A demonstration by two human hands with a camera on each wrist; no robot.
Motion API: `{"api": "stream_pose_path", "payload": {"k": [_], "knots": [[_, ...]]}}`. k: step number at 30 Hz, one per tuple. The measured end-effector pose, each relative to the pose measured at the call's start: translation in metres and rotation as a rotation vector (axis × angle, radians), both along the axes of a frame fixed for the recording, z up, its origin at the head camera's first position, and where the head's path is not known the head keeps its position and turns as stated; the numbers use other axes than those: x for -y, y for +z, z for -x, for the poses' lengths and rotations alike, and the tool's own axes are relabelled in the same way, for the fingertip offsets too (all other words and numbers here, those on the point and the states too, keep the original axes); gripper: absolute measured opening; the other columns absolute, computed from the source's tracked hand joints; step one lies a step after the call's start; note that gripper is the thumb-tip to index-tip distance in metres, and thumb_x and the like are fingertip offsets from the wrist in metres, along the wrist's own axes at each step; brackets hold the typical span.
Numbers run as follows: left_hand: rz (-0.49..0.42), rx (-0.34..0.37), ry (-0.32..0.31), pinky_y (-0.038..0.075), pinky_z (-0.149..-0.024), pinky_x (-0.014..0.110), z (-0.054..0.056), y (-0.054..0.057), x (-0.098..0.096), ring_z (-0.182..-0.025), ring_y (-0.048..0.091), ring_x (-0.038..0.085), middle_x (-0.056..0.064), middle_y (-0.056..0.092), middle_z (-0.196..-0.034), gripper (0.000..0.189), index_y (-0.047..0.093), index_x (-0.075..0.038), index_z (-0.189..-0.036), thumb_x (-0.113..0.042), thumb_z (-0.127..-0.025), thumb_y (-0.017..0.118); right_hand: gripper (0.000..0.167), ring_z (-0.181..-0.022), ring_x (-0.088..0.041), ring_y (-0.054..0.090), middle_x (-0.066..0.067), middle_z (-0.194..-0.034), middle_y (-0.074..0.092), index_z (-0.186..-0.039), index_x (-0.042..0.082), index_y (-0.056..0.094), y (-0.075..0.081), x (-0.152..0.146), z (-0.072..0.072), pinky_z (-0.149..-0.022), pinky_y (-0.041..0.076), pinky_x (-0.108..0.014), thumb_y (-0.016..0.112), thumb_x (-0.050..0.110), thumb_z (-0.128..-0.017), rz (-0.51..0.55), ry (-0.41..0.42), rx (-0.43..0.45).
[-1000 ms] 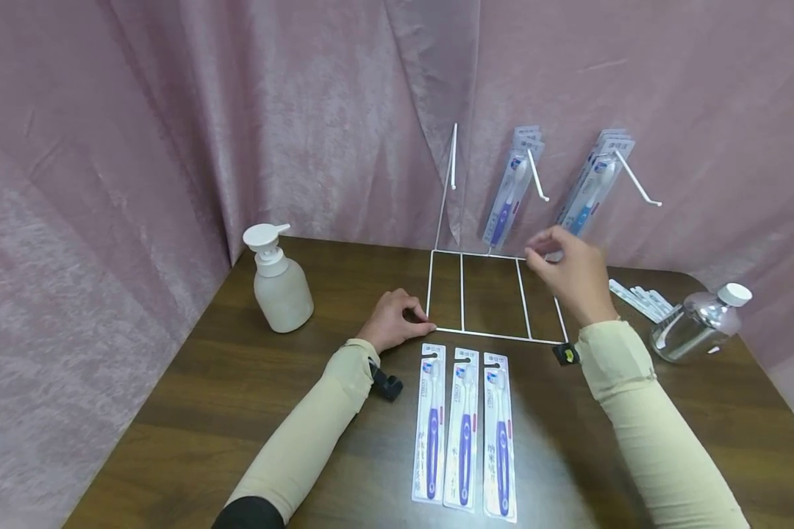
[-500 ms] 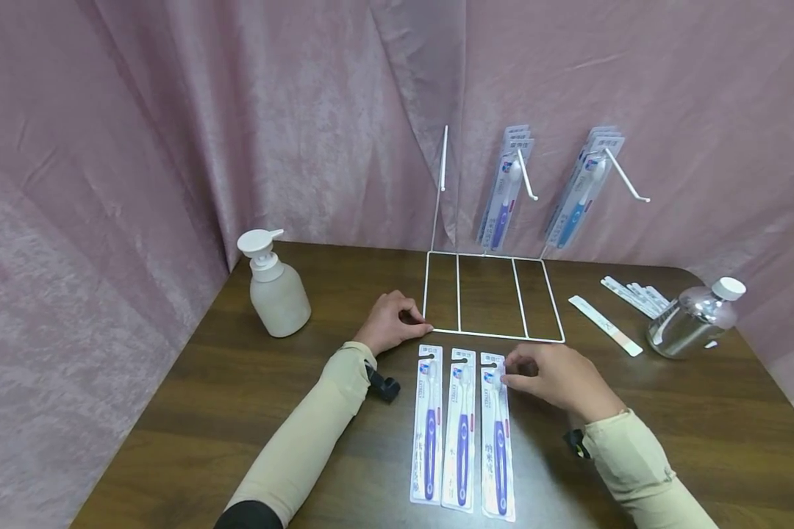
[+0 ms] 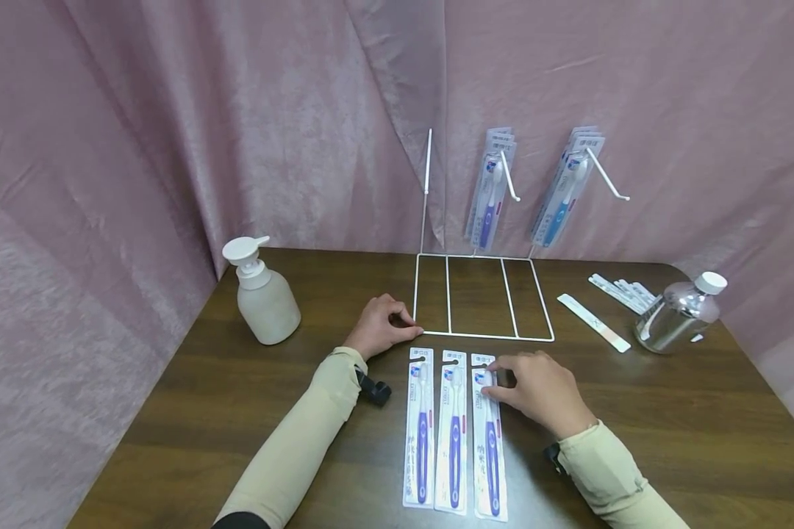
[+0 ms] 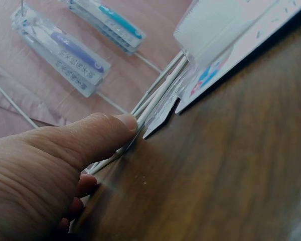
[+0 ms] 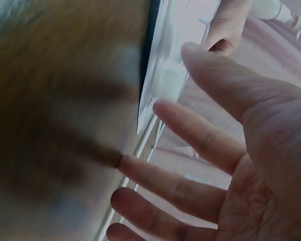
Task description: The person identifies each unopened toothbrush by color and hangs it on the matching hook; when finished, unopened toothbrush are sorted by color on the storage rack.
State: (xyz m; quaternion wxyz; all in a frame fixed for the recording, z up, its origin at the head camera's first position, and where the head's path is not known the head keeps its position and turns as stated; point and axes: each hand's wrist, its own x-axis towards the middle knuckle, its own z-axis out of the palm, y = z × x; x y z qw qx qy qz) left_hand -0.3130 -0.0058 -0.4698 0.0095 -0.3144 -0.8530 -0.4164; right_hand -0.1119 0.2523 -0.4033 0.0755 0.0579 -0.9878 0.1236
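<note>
My left hand (image 3: 381, 327) pinches the front left corner of a white wire display rack (image 3: 483, 336); the left wrist view has the thumb (image 4: 110, 128) pressed on the wire. Three packaged toothbrushes with purple handles lie side by side before the rack: a left pack (image 3: 421, 448), a middle pack (image 3: 454, 441) and a right pack (image 3: 492, 455). Over the right pack's upper end is my right hand (image 3: 536, 389), thumb and index finger apart. Its fingers are spread in the right wrist view; whether the fingertips touch the pack is unclear.
Purple toothbrush packs (image 3: 492, 191) and blue ones (image 3: 562, 191) hang from two rack hooks; the left hook (image 3: 428, 162) is bare. A pump bottle (image 3: 267, 308) stands left. At right are a loose white strip (image 3: 592, 322), several more strips (image 3: 625, 294) and a clear bottle (image 3: 678, 316).
My right hand has come down from the rack's back right to the right toothbrush pack. The loose white strip beside the rack now shows. My left hand keeps its pinch on the rack.
</note>
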Motion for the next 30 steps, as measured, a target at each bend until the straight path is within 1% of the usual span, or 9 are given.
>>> {"api": "stream_pose_path", "payload": {"k": [1, 5, 9, 13, 17, 19, 22, 26, 30], "knots": [[0.001, 0.001, -0.002, 0.044, -0.081, 0.035, 0.0, 0.0, 0.0, -0.089, 0.052, 0.016, -0.004, 0.061, -0.092, 0.019, 0.075, -0.026, -0.078, -0.034, -0.083, 0.092, 0.036, -0.085, -0.029, 0.071, -0.008, -0.099, 0.079, -0.107, 0.02, 0.082, -0.001, 0.001, 0.0, -0.058, 0.052, -0.045, 0.089, 0.044, -0.082, 0.0, -0.003, -0.006], [0.001, 0.002, 0.001, 0.044, -0.081, 0.035, 0.0, -0.002, 0.001, -0.088, 0.052, 0.016, -0.004, 0.061, -0.091, 0.019, 0.076, -0.026, -0.078, -0.034, -0.083, 0.092, 0.034, -0.087, -0.028, 0.071, -0.008, -0.102, 0.078, -0.108, 0.018, 0.082, -0.001, 0.002, 0.0, -0.062, 0.053, -0.045, 0.088, 0.041, -0.084, 0.026, -0.014, 0.002], [0.001, -0.005, -0.002, 0.044, -0.081, 0.034, 0.0, 0.0, 0.0, -0.089, 0.052, 0.016, -0.004, 0.061, -0.091, 0.019, 0.076, -0.025, -0.079, -0.033, -0.083, 0.092, 0.032, -0.089, -0.028, 0.072, -0.006, -0.102, 0.078, -0.108, 0.017, 0.08, 0.0, 0.001, 0.002, -0.068, 0.055, -0.047, 0.086, 0.039, -0.086, 0.091, -0.025, 0.022], [0.003, -0.014, -0.009, 0.044, -0.081, 0.034, 0.0, 0.001, 0.0, -0.088, 0.052, 0.016, -0.004, 0.061, -0.091, 0.018, 0.077, -0.025, -0.079, -0.033, -0.083, 0.093, 0.027, -0.084, -0.021, 0.073, 0.0, -0.093, 0.078, -0.107, 0.014, 0.075, 0.002, -0.001, 0.004, -0.07, 0.054, -0.045, 0.083, 0.032, -0.089, 0.21, -0.017, 0.047], [-0.004, -0.019, -0.016, 0.043, -0.08, 0.034, 0.002, 0.0, 0.0, -0.087, 0.053, 0.016, -0.004, 0.062, -0.09, 0.019, 0.077, -0.025, -0.079, -0.034, -0.083, 0.093, 0.027, -0.076, -0.015, 0.073, 0.003, -0.083, 0.077, -0.112, 0.01, 0.069, 0.004, -0.002, 0.007, -0.067, 0.053, -0.042, 0.081, 0.023, -0.092, 0.296, 0.011, 0.016], [-0.009, -0.016, -0.014, 0.043, -0.081, 0.034, 0.003, -0.001, 0.0, -0.088, 0.052, 0.016, -0.004, 0.062, -0.091, 0.019, 0.077, -0.025, -0.079, -0.034, -0.083, 0.093, 0.028, -0.074, -0.014, 0.073, 0.003, -0.082, 0.077, -0.115, 0.01, 0.068, 0.008, -0.001, 0.008, -0.065, 0.053, -0.04, 0.081, 0.021, -0.093, 0.307, 0.018, -0.037], [-0.013, -0.007, -0.012, 0.042, -0.081, 0.035, 0.003, -0.001, 0.001, -0.089, 0.052, 0.018, -0.003, 0.062, -0.092, 0.019, 0.076, -0.026, -0.079, -0.034, -0.083, 0.093, 0.029, -0.069, -0.013, 0.071, 0.001, -0.083, 0.078, -0.118, 0.011, 0.067, 0.019, 0.0, 0.01, -0.062, 0.052, -0.04, 0.08, 0.017, -0.093, 0.297, 0.027, -0.167], [-0.012, 0.002, -0.007, 0.042, -0.081, 0.035, 0.003, -0.001, 0.001, -0.09, 0.051, 0.019, -0.003, 0.061, -0.092, 0.019, 0.076, -0.026, -0.079, -0.034, -0.083, 0.093, 0.034, -0.062, -0.011, 0.061, 0.002, -0.084, 0.078, -0.122, 0.012, 0.069, 0.046, 0.001, 0.014, -0.056, 0.045, -0.035, 0.082, 0.013, -0.091, 0.265, 0.044, -0.403], [-0.013, -0.003, -0.003, 0.043, -0.081, 0.035, 0.002, -0.002, 0.0, -0.089, 0.052, 0.018, -0.004, 0.061, -0.092, 0.019, 0.076, -0.026, -0.079, -0.035, -0.083, 0.092, 0.04, -0.06, -0.014, 0.051, -0.003, -0.086, 0.078, -0.128, 0.011, 0.072, 0.077, 0.001, 0.019, -0.056, 0.036, -0.029, 0.084, 0.01, -0.089, 0.252, 0.049, -0.647]]}}
